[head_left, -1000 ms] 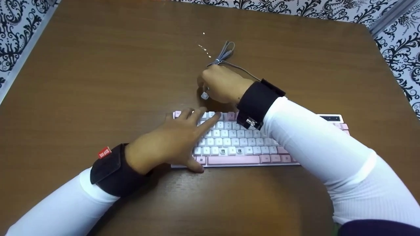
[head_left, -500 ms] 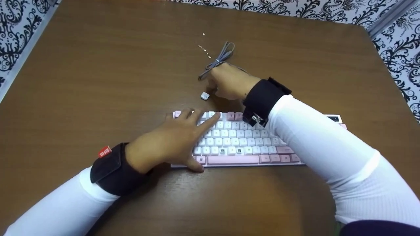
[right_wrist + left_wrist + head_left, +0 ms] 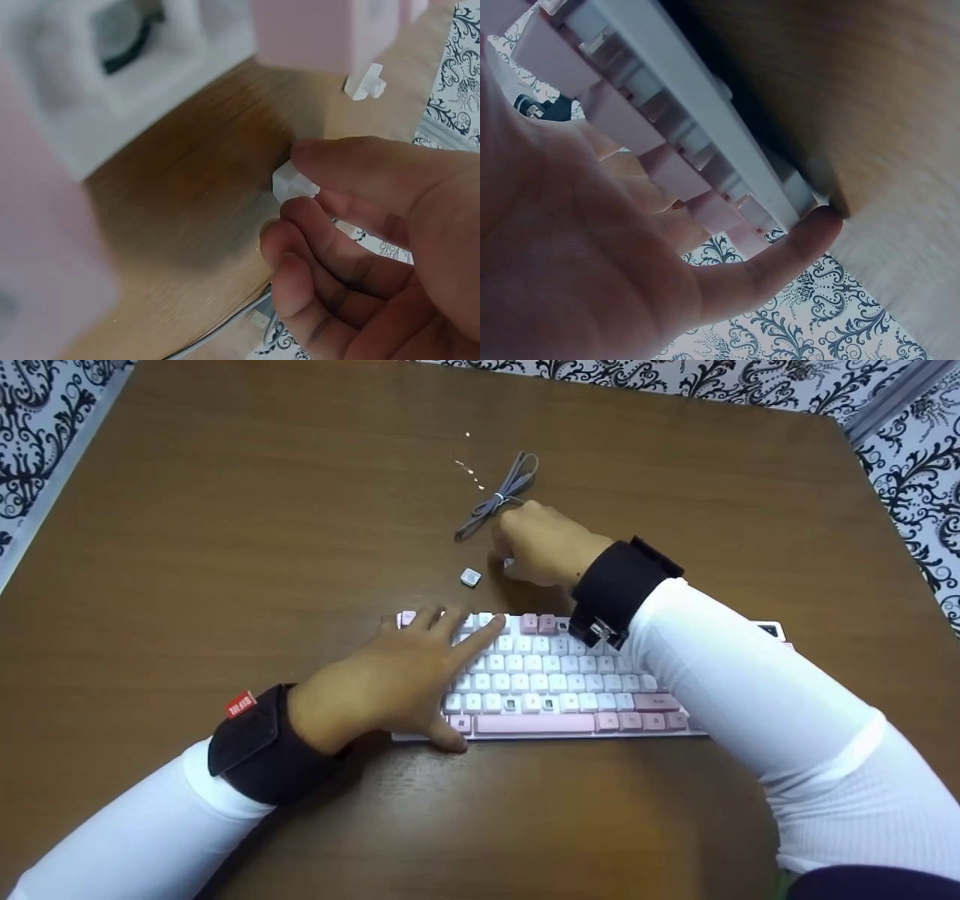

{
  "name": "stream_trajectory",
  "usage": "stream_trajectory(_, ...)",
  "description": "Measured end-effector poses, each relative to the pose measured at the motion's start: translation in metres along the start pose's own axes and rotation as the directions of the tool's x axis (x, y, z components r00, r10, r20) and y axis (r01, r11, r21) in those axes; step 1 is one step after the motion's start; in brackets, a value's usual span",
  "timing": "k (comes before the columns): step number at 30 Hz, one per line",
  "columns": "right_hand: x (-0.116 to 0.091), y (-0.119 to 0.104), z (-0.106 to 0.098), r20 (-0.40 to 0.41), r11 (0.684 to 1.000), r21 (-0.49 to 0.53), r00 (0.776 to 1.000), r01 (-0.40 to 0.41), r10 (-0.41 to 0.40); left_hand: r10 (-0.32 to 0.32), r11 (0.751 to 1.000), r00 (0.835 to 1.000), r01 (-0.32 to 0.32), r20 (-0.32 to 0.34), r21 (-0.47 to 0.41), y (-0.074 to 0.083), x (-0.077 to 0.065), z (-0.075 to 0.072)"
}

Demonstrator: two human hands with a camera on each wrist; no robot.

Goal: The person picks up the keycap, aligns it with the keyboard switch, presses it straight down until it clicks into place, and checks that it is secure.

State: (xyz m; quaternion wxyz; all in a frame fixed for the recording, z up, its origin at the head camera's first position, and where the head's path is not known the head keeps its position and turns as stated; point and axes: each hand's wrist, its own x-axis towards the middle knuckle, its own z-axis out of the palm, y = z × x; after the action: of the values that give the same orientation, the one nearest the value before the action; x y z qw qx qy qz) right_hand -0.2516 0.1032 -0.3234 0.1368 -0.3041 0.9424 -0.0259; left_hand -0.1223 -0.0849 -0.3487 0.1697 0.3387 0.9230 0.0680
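A pink and white keyboard [image 3: 536,684] lies on the wooden table. Over its left end spreads my left hand [image 3: 390,679], fingers extended across the keys. The left wrist view shows a digit of that hand [image 3: 780,259] reaching past the keyboard's edge [image 3: 705,105]. Behind the keyboard, my right hand [image 3: 547,544] pinches a small white keycap [image 3: 291,182] between thumb and fingers, close to the tabletop. Another white keycap [image 3: 470,577] lies loose on the table, left of the right hand. An uncapped spot [image 3: 124,37] on the keyboard appears blurred in the right wrist view.
A grey cable [image 3: 499,499], tied in a bundle, lies just beyond the right hand. Several small pale specks [image 3: 470,471] are scattered to its left. Past the table [image 3: 225,547] is a black and white patterned surface [image 3: 600,376].
My right hand has shifted right, away from the loose keycap, which now lies fully in sight. More of the cable bundle shows. My left hand stays in place on the keyboard.
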Motion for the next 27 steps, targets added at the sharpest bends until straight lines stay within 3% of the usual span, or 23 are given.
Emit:
stream_trajectory(6,-0.006,0.007,-0.001,-0.021,0.998,0.064,1.000,-0.013,0.015,0.004,1.000,1.000,-0.003,-0.007,0.009,0.000,0.001,0.000)
stream_trajectory(11,-0.011,0.016,0.002,-0.037,0.995,0.102,0.999,0.021,-0.017,0.001,1.000,1.000,-0.001,0.000,0.003,0.000,0.000,0.000)
stream_trajectory(17,-0.017,0.028,0.003,-0.031,0.990,0.121,0.997,0.072,-0.068,-0.002,1.000,1.000,0.002,0.003,0.007,0.000,0.000,-0.001)
stream_trajectory(27,-0.021,0.037,0.006,-0.036,0.992,0.097,0.996,0.082,-0.079,0.003,1.000,1.000,-0.003,-0.007,0.012,0.000,0.002,0.000)
